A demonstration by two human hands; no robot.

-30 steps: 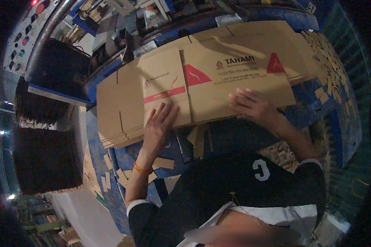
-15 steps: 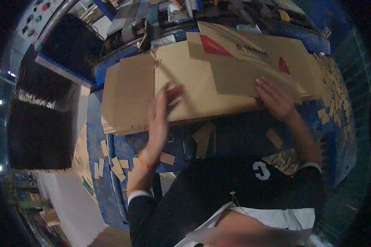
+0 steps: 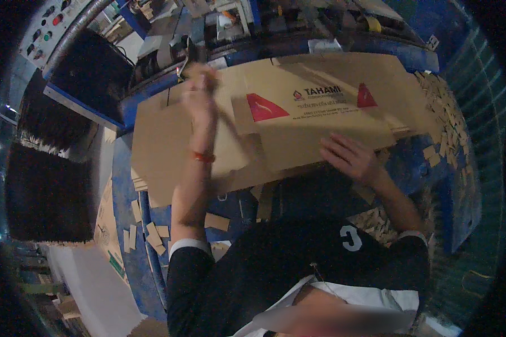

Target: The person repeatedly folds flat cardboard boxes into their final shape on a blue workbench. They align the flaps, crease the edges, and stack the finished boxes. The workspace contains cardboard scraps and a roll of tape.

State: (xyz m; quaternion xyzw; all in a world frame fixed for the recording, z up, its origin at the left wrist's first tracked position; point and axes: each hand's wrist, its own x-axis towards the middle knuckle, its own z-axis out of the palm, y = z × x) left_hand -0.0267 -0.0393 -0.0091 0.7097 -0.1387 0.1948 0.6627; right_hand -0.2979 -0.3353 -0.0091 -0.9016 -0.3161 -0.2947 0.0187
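Note:
A wide cardboard sheet [image 3: 331,132], printed with red shapes and dark lettering, lies flat on top of other flat cardboard on the blue table. My right hand [image 3: 351,160] rests at its near edge with the fingers stretched out over the surface; the thumb is hidden. To the left is a plain brown cardboard flap [image 3: 157,140], with my left forearm passing over the board beside it. My left hand [image 3: 201,92] is raised near the board's far edge, close to the machine. Motion smears its fingers, so whether they hold anything is unclear.
Beyond the cardboard stands a machine [image 3: 287,33] with belts and metal parts. Loose cardboard scraps [image 3: 154,233] litter the blue table [image 3: 132,185], with a heap of scraps [image 3: 447,118] at the right. A control panel [image 3: 45,33] with buttons sits at the upper left.
The printed sheet has come down from a tilted position to lie flat, nearer me. My left hand has moved away from me to the far edge; my right hand has shifted left and nearer.

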